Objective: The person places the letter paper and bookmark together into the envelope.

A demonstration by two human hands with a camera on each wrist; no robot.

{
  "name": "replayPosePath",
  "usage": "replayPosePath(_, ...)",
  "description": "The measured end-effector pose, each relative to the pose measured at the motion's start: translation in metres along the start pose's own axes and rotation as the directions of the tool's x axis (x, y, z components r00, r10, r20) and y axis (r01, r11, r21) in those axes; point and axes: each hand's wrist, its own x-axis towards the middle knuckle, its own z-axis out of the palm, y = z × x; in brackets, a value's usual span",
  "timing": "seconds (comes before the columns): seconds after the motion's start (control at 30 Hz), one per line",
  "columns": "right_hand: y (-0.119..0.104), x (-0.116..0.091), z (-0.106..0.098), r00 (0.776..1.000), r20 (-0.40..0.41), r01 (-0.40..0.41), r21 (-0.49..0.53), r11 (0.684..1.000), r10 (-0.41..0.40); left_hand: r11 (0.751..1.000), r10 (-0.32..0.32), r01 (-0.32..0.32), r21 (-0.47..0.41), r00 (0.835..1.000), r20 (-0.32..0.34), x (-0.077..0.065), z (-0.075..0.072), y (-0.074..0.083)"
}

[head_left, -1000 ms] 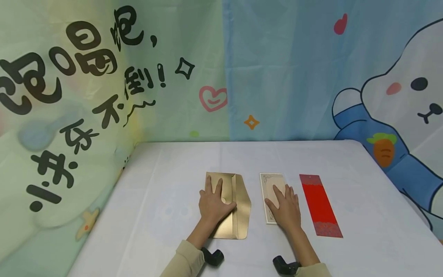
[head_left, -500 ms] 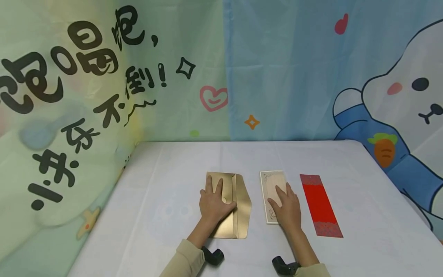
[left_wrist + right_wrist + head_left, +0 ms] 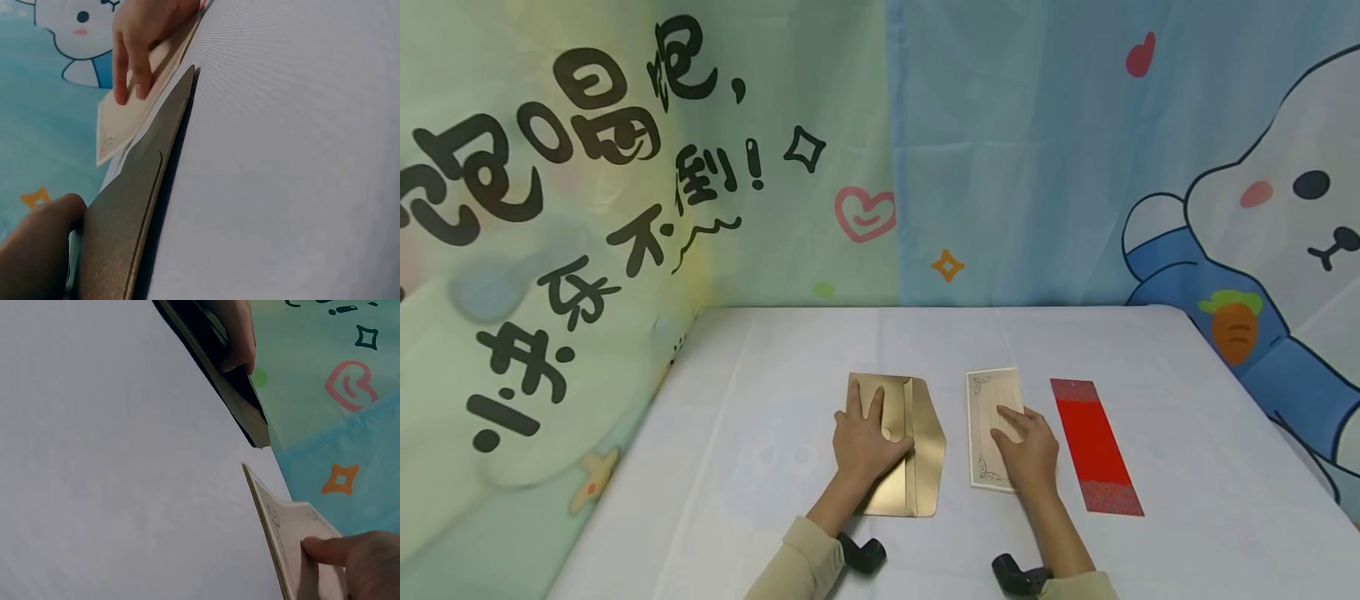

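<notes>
Gold envelope (image 3: pixel 897 410) flat — card (image 3: pixel 987 407) perhaps tilted

The gold envelope (image 3: pixel 923 450) looks metallic, the card (image 3: pixel 987 408) matt.

Rests the left hand (image 3: pixel 867 446) on a gold envelope (image 3: pixel 928 454), with fingers spread and thumb out to the right. Holds a cream card (image 3: pixel 989 404) by its right side with the right hand (image 3: pixel 1032 452), between the envelope and a slanting red strip (image 3: pixel 1094 443), on a white table (image 3: pixel 760 417).
</notes>
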Motion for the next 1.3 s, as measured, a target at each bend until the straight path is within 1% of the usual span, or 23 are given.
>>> replayPosePath(0.07, -0.003, 0.000, -0.003, 0.999, 0.016, -0.034, 0.037, 0.999, 0.034, 1.000, -0.001, 0.001, 0.001, 1.000, 0.001, 0.000, 0.001, 0.000)
replayPosePath(0.2, -0.012, 0.002, -0.009, 0.998, 0.036, -0.057, 0.124, 0.991, 0.053, 1.000, -0.004, 0.004, 0.007, 1.000, 0.009, 0.001, 0.003, 0.000)
replayPosePath(0.3, -0.022, 0.005, -0.011, 0.990, 0.111, -0.108, 0.205, 0.973, 0.087, 1.000, -0.002, 0.002, 0.003, 1.000, 0.006, 0.001, 0.003, 0.000)
replayPosePath(0.4, -0.031, 0.006, -0.009, 0.964, 0.235, -0.187, 0.277, 0.943, 0.122, 1.000, -0.001, 0.001, -0.009, 1.000, -0.009, 0.002, 0.002, 0.001)
replayPosePath(0.5, -0.036, 0.005, -0.003, 0.933, 0.341, -0.232, 0.315, 0.920, 0.119, 1.000, -0.002, 0.002, -0.017, 1.000, -0.014, 0.002, 0.002, 0.001)
replayPosePath(0.57, -0.037, 0.002, 0.002, 0.913, 0.394, -0.245, 0.321, 0.915, 0.106, 1.000, -0.005, 0.005, -0.014, 1.000, -0.007, 0.002, 0.002, 0.002)
replayPosePath(0.63, -0.037, -0.001, 0.008, 0.901, 0.424, -0.242, 0.312, 0.919, 0.093, 1.000, -0.006, 0.006, -0.011, 1.000, -0.002, 0.002, 0.002, 0.002)
replayPosePath(0.7, -0.036, -0.004, 0.012, 0.893, 0.442, -0.235, 0.301, 0.924, 0.083, 1.000, -0.008, 0.008, -0.006, 1.000, 0.005, 0.002, 0.002, 0.002)
replayPosePath(0.9, -0.037, -0.011, 0.020, 0.886, 0.460, -0.197, 0.259, 0.945, 0.059, 1.000, -0.007, 0.007, 0.000, 1.000, 0.008, 0.001, 0.000, 0.002)
replayPosePath(1.07, -0.039, -0.013, 0.021, 0.883, 0.462, -0.216, 0.254, 0.943, 0.078, 1.000, -0.005, 0.005, 0.002, 1.000, 0.012, 0.000, -0.001, 0.001)
replayPosePath(1.13, -0.040, -0.014, 0.021, 0.884, 0.460, -0.223, 0.261, 0.939, 0.082, 1.000, -0.004, 0.004, -0.004, 1.000, 0.010, 0.000, -0.001, 0.001)
replayPosePath(1.2, -0.042, -0.015, 0.021, 0.888, 0.452, -0.213, 0.253, 0.944, 0.079, 1.000, -0.001, 0.001, -0.012, 1.000, 0.005, 0.000, 0.000, 0.001)
replayPosePath(1.3, -0.043, -0.015, 0.024, 0.901, 0.429, -0.165, 0.207, 0.964, 0.062, 1.000, 0.005, -0.005, -0.021, 1.000, -0.006, 0.000, 0.000, 0.000)
